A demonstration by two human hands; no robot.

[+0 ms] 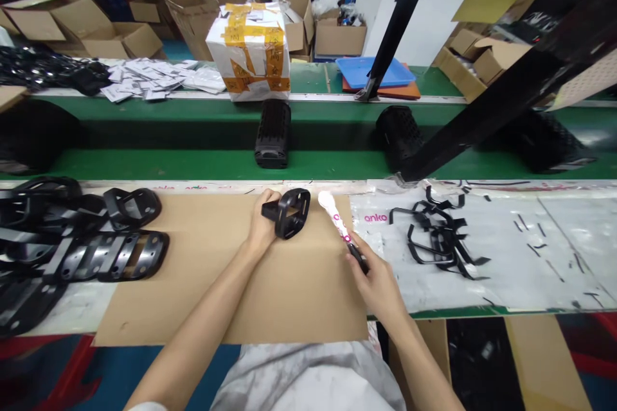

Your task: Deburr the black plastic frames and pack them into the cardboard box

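Over the upper middle of a flat cardboard sheet (193, 308), my left hand (263, 221) is closed round the stem of a black plastic frame (293, 213), whose open ring faces right. My right hand (373, 273), near the sheet's right edge, grips the black handle of a tool (340, 221). The tool's shaft is wrapped in white and pink material and has a round white head, pointing up and left. A gap separates the head from the frame. Black plastic frames (130, 257) lie piled at the left, partly on the sheet.
Thin black strips (441, 237) lie heaped on the plastic-covered table (511, 270) to the right. Beyond runs a green conveyor (202, 164) with black parts (273, 135). A slanted black post (482, 103) stands at the right. Farther back are a taped white box (250, 51) and a blue tray (371, 70).
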